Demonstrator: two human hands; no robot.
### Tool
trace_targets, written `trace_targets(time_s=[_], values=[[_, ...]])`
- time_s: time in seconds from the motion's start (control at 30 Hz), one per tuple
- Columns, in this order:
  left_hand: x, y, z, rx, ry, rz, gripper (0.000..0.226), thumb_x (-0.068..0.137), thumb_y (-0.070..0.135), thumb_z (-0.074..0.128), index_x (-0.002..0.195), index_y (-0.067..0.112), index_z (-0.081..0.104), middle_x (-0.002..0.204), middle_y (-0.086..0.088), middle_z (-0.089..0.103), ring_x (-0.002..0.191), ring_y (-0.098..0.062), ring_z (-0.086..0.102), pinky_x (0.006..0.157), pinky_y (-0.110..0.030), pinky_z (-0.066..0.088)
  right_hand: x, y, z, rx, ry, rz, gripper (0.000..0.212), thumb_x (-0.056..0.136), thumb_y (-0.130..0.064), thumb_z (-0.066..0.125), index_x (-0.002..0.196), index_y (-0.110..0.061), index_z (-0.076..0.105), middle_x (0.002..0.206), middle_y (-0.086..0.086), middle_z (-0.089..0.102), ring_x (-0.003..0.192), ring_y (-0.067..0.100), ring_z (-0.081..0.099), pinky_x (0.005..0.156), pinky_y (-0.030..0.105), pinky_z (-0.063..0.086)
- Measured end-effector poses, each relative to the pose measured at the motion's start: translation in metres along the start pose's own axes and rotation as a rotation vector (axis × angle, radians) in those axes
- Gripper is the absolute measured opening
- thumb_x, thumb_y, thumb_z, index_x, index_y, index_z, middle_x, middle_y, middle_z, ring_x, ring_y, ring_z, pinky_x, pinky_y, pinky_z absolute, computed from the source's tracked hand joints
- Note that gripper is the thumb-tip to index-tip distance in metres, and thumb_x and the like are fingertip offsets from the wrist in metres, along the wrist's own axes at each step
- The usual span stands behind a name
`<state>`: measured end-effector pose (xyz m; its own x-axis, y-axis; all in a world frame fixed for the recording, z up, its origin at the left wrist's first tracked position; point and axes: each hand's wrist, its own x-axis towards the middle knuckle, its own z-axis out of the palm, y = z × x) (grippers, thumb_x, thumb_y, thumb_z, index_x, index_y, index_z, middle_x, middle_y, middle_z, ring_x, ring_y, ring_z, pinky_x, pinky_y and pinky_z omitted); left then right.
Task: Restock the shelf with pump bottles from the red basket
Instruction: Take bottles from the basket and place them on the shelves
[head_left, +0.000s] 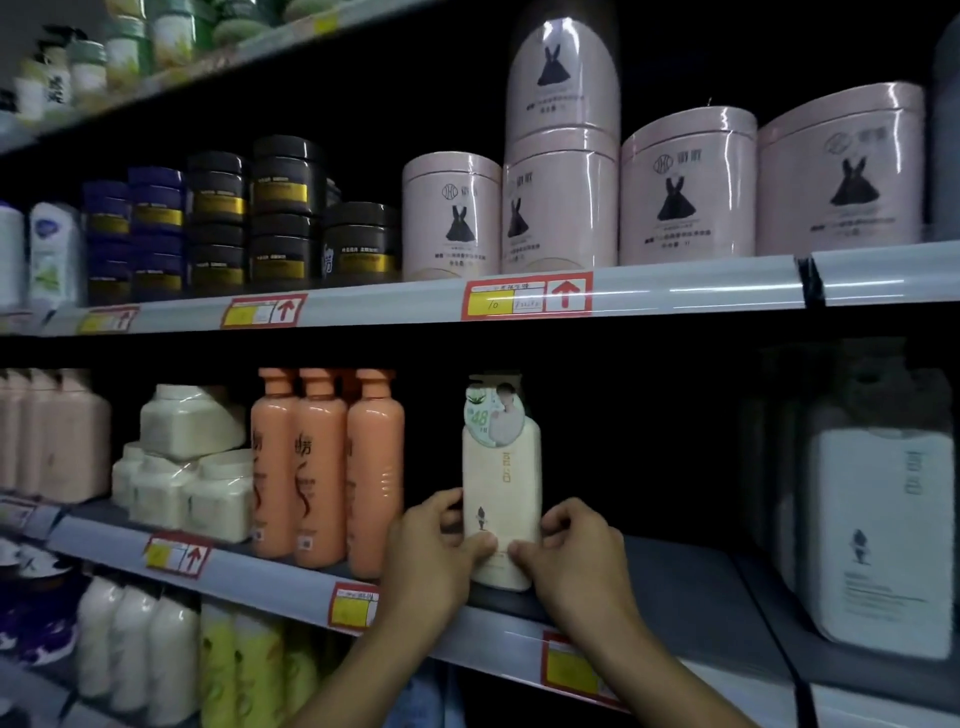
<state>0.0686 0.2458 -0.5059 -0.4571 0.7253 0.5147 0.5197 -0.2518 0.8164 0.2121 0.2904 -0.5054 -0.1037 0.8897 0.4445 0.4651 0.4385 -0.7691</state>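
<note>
A cream pump bottle (502, 478) with a round tag at its neck stands upright on the dark middle shelf (685, 587). My left hand (434, 551) grips its lower left side, thumb across the front. My right hand (569, 553) grips its lower right side, thumb also on the front. The bottle's base rests on the shelf near the front edge. The red basket is out of view.
Three orange bottles (324, 467) stand just left of the cream bottle. A white bottle (878, 535) stands at the far right; dark open shelf lies between. Pink round tins (685, 192) and black jars (280, 213) fill the shelf above. White and yellow bottles (218, 665) sit below.
</note>
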Motion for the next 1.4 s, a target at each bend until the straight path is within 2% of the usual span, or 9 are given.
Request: trace_targets(time_s=[0.17,0.3,0.5,0.63,0.73,0.97,1.1,1.27,1.4], values=[[0.017,-0.004,0.006,0.037,0.017,-0.012,0.056,0.081,-0.002,0.077,0.133,0.011,0.061,0.106,0.001,0.075,0.089,-0.008,0.072,0.081,-0.026,0.059,0.010,-0.008,0.015,-0.009,-0.009,0.048,0.026,0.083,-0.023,0.079,0.087,-0.019,0.053,0.100,0.004,0.068,0.098,0.022,0.066,0.050,0.010,0.028],[0.036,-0.006,0.018,0.098,0.034,-0.028,0.056,0.080,-0.003,0.078,0.132,0.008,0.062,0.113,-0.008,0.076,0.093,-0.015,0.073,0.085,-0.032,0.060,0.024,-0.012,0.023,-0.026,-0.072,0.094,0.026,0.089,-0.014,0.072,0.110,-0.011,0.058,0.121,0.008,0.064,0.114,0.025,0.063,0.060,0.016,0.045],[0.058,-0.022,0.034,0.168,0.088,-0.043,0.058,0.078,0.001,0.080,0.133,0.011,0.063,0.116,-0.008,0.075,0.105,-0.022,0.071,0.097,-0.037,0.055,0.037,-0.007,0.037,0.026,-0.173,0.068,0.052,0.086,-0.025,0.074,0.130,-0.005,0.054,0.131,0.012,0.059,0.115,0.026,0.063,0.083,0.028,0.055],[0.053,-0.023,0.031,0.181,0.078,-0.062,0.071,0.078,-0.002,0.079,0.142,0.012,0.053,0.128,-0.013,0.070,0.111,-0.025,0.069,0.101,-0.041,0.054,0.034,-0.006,0.032,0.052,-0.210,0.055,0.052,0.087,-0.029,0.073,0.132,-0.009,0.055,0.133,0.010,0.061,0.117,0.022,0.064,0.077,0.017,0.047],[0.037,-0.010,0.027,0.089,0.132,-0.012,0.070,0.084,-0.006,0.072,0.147,0.011,0.047,0.135,-0.011,0.063,0.118,-0.024,0.064,0.099,-0.035,0.052,0.023,-0.012,0.018,0.049,-0.177,-0.004,0.051,0.089,-0.035,0.070,0.132,-0.012,0.055,0.131,0.008,0.060,0.116,0.023,0.063,0.088,0.025,0.053],[-0.035,0.067,0.035,-0.104,0.079,0.171,0.040,0.087,-0.003,0.069,0.116,0.023,0.062,0.104,0.007,0.069,0.095,-0.008,0.069,0.073,-0.005,0.051,-0.044,-0.018,-0.068,0.094,-0.076,-0.185,0.034,0.095,-0.030,0.059,0.129,-0.026,0.060,0.122,-0.004,0.066,0.114,0.012,0.062,0.092,0.023,0.049],[-0.125,0.085,0.057,-0.292,-0.058,0.107,0.033,0.088,-0.003,0.069,0.110,0.021,0.064,0.108,-0.002,0.072,0.090,-0.010,0.072,0.077,-0.025,0.060,-0.119,0.019,-0.126,0.102,-0.071,-0.258,0.027,0.095,-0.020,0.062,0.122,-0.022,0.064,0.114,-0.007,0.070,0.103,0.004,0.065,0.083,0.005,0.046],[-0.277,0.050,0.103,-0.315,-0.382,-0.013,0.042,0.085,-0.008,0.068,0.103,0.029,0.062,0.103,0.001,0.073,0.086,-0.003,0.072,0.075,-0.015,0.055,-0.236,0.126,-0.183,-0.072,-0.227,-0.176,0.021,0.095,-0.024,0.061,0.114,-0.022,0.068,0.105,-0.001,0.070,0.093,0.009,0.067,0.077,0.022,0.056],[-0.389,0.001,0.142,-0.198,-0.664,-0.131,0.039,0.083,0.001,0.072,0.102,0.033,0.062,0.100,0.011,0.073,0.084,0.004,0.070,0.074,-0.015,0.053,-0.308,0.235,-0.217,-0.354,-0.481,0.108,0.012,0.092,-0.015,0.064,0.098,-0.012,0.074,0.095,0.006,0.074,0.086,0.018,0.069,0.073,0.029,0.049]])
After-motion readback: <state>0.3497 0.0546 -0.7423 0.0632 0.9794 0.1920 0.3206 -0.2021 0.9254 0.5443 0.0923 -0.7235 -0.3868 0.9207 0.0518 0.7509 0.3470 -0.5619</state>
